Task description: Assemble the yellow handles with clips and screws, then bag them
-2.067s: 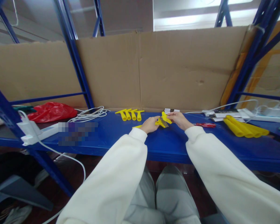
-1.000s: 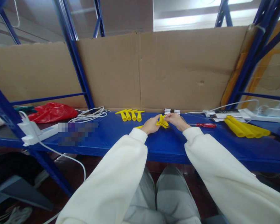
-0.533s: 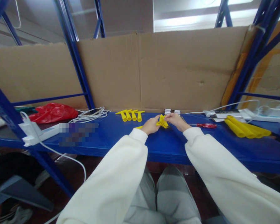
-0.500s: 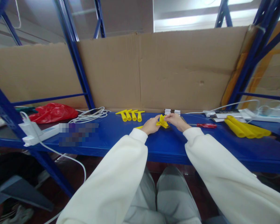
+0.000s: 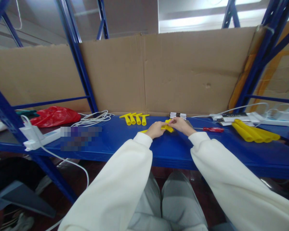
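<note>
My left hand (image 5: pixel 156 129) is closed around a yellow T-shaped plastic tool (image 5: pixel 168 128), whose handle sticks out to the left below the palm. At the tool's head, my right hand (image 5: pixel 181 125) pinches with thumb and fingers, its fingertips meeting those of the left hand. What lies exactly between those fingertips is too small to make out. A dark flat piece partly shows under the head. Just behind the hands is a stack of white packets with a dark band (image 5: pixel 178 115). A red-handled screwdriver (image 5: pixel 213 129) lies beside my right wrist.
Several yellow T-shaped pieces (image 5: pixel 135 119) lie in a row at back left. Yellow tubes (image 5: pixel 251 132) rest at right near white packets and a power strip (image 5: pixel 283 118). Coiled white cable (image 5: pixel 96 118) and a red bag (image 5: pixel 55 116) are left. Cardboard (image 5: pixel 173 70) closes the back.
The fingers of both hands have come closer together over the yellow tool's head, now covering more of its upper part. Both forearms have stayed nearly still.
</note>
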Demonstrator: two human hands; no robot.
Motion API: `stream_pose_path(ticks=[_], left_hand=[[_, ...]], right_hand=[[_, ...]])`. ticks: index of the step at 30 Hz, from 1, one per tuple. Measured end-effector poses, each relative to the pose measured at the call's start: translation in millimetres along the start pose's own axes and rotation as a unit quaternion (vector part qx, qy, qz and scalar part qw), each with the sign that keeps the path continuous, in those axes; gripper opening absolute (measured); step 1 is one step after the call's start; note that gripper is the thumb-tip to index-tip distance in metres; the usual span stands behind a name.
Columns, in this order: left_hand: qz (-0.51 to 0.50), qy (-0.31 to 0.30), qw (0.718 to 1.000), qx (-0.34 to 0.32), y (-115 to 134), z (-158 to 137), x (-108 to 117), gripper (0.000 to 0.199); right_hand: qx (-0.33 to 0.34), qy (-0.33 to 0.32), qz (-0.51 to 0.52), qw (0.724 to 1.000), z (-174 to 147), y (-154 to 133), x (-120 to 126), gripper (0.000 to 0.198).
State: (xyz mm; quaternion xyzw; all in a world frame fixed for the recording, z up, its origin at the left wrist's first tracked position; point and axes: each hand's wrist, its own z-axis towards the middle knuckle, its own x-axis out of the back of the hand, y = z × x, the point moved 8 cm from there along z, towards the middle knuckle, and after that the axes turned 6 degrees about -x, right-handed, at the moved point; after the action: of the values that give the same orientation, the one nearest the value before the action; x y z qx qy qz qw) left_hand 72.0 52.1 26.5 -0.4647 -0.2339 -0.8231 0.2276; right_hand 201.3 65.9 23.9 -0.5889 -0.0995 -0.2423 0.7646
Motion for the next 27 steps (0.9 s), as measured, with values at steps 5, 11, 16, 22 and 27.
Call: stream_pose_path(ticks=[5, 11, 16, 22, 27], left_hand=[[0.040, -0.013, 0.999, 0.000, 0, 1, 0, 0.038], [0.083, -0.008, 0.996, -0.038, 11, 0, 4, 0.037], [0.085, -0.036, 0.992, -0.082, 22, -1, 0, 0.034], [0.081, -0.061, 0.991, -0.086, 30, -6, 0, 0.050], [0.099, -0.093, 0.988, -0.067, 30, -7, -3, 0.051]], right_hand=[[0.010, 0.035, -0.024, 0.999, 1, -3, 8, 0.013], [-0.072, 0.053, 0.050, 0.995, 1, 9, 19, 0.005], [-0.128, -0.032, 0.098, 0.986, -3, 20, 9, 0.010], [-0.115, -0.054, 0.123, 0.984, -2, 20, 6, 0.018], [-0.120, -0.057, 0.114, 0.985, 1, 21, 4, 0.015]])
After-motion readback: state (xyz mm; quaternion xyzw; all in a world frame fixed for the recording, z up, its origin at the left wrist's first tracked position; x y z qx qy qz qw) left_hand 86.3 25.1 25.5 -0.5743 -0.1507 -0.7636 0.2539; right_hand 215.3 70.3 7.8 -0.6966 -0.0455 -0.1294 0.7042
